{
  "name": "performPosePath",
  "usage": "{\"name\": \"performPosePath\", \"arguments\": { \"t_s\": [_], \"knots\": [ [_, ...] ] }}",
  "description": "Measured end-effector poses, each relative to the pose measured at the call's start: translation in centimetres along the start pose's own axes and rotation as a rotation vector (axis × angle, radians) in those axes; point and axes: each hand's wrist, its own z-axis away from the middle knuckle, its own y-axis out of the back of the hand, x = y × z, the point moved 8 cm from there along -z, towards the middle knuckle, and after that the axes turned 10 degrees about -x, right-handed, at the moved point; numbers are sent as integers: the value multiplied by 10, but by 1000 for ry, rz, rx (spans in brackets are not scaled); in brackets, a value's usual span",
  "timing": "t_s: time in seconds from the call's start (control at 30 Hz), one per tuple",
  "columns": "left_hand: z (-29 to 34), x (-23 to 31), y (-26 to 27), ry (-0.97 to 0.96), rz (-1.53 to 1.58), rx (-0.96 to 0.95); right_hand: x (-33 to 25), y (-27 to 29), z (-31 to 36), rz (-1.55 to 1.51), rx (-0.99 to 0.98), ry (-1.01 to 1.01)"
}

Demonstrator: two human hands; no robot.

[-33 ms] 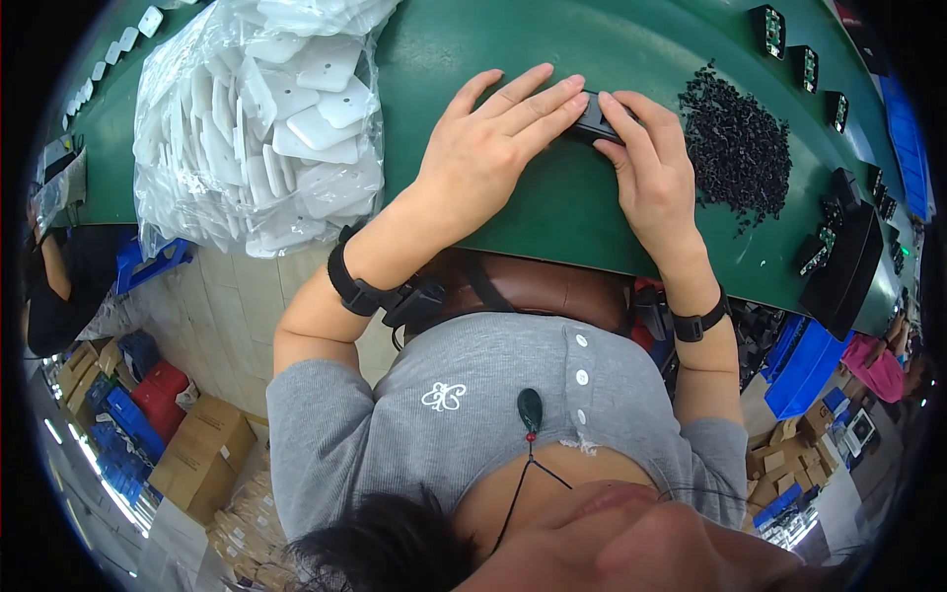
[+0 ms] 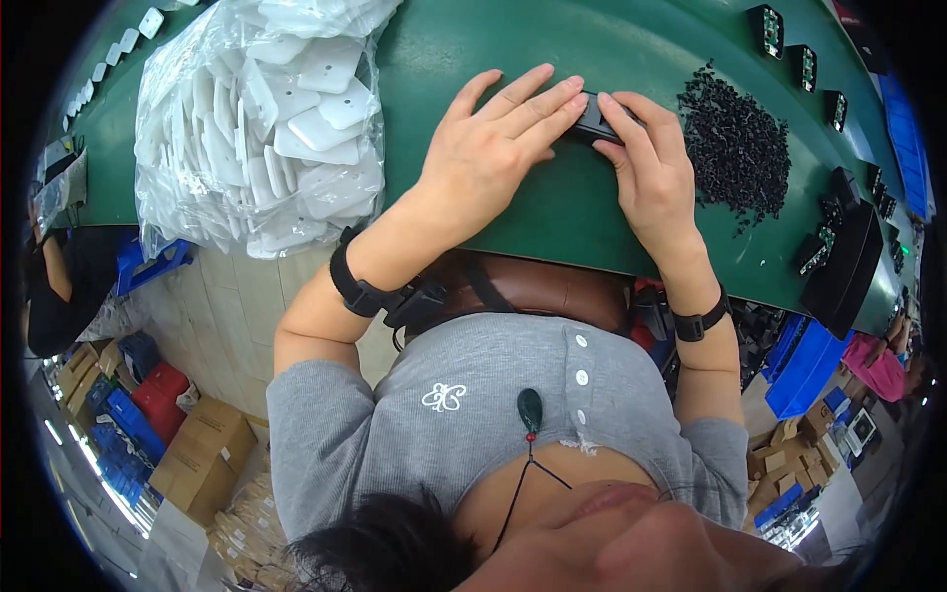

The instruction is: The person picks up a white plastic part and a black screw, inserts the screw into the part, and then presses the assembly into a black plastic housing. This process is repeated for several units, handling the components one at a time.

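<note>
Clamping the black case (image 2: 593, 121), likely light, stiff, best held edgewise, right fingers (image 2: 618, 114) are pinching; left fingers (image 2: 564, 97) are touching, grip unclear.

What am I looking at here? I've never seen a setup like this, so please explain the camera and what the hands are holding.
There is no machine: each grip is simply a person's bare hand. The picture comes from a fisheye camera on that person's head, looking down, so edges bend and its left is the person's left.

The right grip pinches a small black part between thumb and fingers. The left grip lies palm down, fingertips at the part; its hold is unclear.

On the green table, a clear bag of white plates lies to the left. A heap of tiny black pieces is right of the hands, with black housings beyond.
</note>
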Motion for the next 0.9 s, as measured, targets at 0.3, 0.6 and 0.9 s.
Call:
{"name": "performPosePath", "arguments": {
  "t_s": [0.3,0.6,0.9],
  "knots": [
    [-21,1,11,93,44,210,64,4,-12,-872,-55,-415],
    [-10,-24,22,231,461,237,37,11,-32,-1045,-54,-340],
    [62,-66,104,364,-354,53,191,101,-93,-510,56,-279]
  ]
}}
